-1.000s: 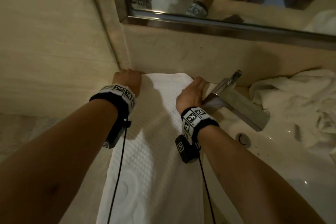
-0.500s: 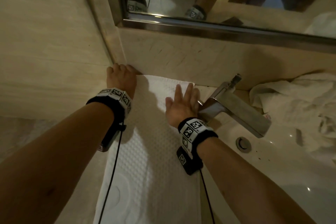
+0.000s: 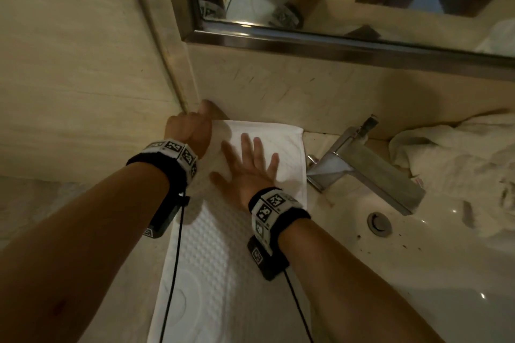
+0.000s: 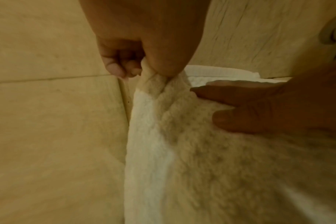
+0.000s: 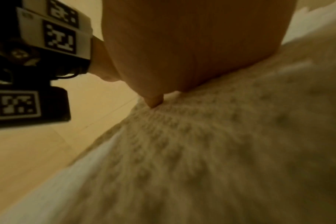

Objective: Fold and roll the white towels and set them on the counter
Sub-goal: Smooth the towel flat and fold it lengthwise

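Observation:
A long white towel [image 3: 223, 264] with a dimpled weave lies folded in a narrow strip on the beige counter [image 3: 131, 281], running from the back wall toward me. My left hand [image 3: 192, 131] pinches the towel's far left corner [image 4: 155, 78] between thumb and curled fingers, lifting it slightly beside the wall corner. My right hand [image 3: 248, 167] lies flat with fingers spread on the towel's far end [image 5: 220, 136], pressing it down. Its fingers [image 4: 240, 89] show beside the pinched corner in the left wrist view.
A chrome faucet [image 3: 362, 164] stands just right of the towel, over a white sink [image 3: 418, 259] with a drain [image 3: 377, 223]. A crumpled white towel [image 3: 459, 164] is heaped at the far right. A framed mirror [image 3: 334, 44] hangs above; walls close in left and behind.
My right hand slid left from the towel's right edge to its middle and spread flat. My left hand went from lying flat at the far left corner to pinching that corner.

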Motion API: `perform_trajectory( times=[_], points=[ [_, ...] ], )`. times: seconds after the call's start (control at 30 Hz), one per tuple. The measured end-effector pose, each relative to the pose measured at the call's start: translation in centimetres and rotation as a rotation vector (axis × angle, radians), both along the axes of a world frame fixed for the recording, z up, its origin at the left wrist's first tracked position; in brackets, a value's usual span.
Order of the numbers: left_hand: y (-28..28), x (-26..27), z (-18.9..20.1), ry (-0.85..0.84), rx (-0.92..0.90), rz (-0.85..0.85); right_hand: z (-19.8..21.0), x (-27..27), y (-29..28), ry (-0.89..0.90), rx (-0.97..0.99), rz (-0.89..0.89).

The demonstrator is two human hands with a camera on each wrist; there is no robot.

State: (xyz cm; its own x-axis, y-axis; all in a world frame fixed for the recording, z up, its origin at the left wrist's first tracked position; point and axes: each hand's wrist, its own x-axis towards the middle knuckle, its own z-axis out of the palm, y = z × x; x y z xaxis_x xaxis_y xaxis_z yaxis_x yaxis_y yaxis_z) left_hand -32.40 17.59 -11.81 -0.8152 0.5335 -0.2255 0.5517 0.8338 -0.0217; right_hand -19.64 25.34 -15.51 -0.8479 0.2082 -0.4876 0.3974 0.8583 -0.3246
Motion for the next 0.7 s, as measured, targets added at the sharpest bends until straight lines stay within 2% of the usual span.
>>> perform_trajectory(
  times=[0.1,0.2,0.37,0.5,0.6,0.7],
  points=[
    [0.2,0.3,1.0,-0.034,0.038,0.06,-0.1,0.1,0.1,0.0,0.011,-0.013],
    [-0.1,0.4,2.1,-0.16,0.054,0.154,0.1,-0.1,-0.2,0.005,0.034,-0.048],
    [-0.6,0.7,2.9,-0.357,-0.122,0.054,1.0,-0.9,-0.6,-0.064,0.061,-0.089],
    [-0.3,0.3,3.6,-0.456,-0.332,0.057,2.1,-1.4,-0.3,-0.118,0.034,-0.061],
    [0.0,-0.4,2.1,-0.535,-0.42,0.056,2.9,-1.6,-0.3,-0.146,0.044,-0.079],
    [-0.2,-0.3,2.1,-0.462,-0.416,0.032,3.6,-2.0,-0.5,-0.18,0.023,-0.103]
  ],
)
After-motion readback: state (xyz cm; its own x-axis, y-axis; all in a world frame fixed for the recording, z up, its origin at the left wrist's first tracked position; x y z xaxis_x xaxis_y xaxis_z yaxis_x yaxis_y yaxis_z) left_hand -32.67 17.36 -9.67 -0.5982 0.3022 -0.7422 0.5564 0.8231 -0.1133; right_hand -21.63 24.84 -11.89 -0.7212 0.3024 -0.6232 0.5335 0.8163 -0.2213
